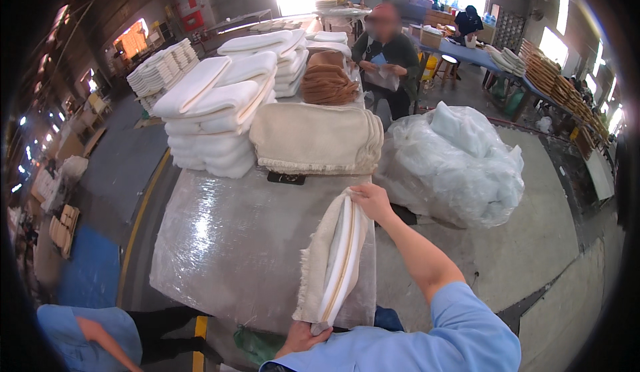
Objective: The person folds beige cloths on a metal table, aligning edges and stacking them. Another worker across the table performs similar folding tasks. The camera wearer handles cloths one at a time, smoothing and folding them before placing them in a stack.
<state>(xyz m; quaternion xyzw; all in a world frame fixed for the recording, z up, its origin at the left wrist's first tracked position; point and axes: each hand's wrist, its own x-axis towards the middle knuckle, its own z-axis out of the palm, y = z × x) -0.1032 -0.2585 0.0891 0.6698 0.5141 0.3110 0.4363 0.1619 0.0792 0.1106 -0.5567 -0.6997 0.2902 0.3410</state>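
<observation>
A long beige fringed fabric cover (313, 259) stretches between my two hands over the table's near right edge. White padding (344, 259) with a thin tan line along it shows in its lengthwise opening. My right hand (372, 202) is closed on the far end, arm reaching forward. Close to my body, my left hand (305, 339) grips the near end, where a small greyish piece shows by the fingers. Beyond the right hand lies a stack of beige fringed covers (317, 135). Left of it rise stacks of folded white padding (210, 115).
The table (220, 239) has a shiny plastic covering, with a small black item (287, 179) on it. Brown folded fabric (329, 82) lies farther back. A big clear plastic bag (460, 162) bulges at right. A person (387, 59) sits beyond; another (90, 335) is at lower left.
</observation>
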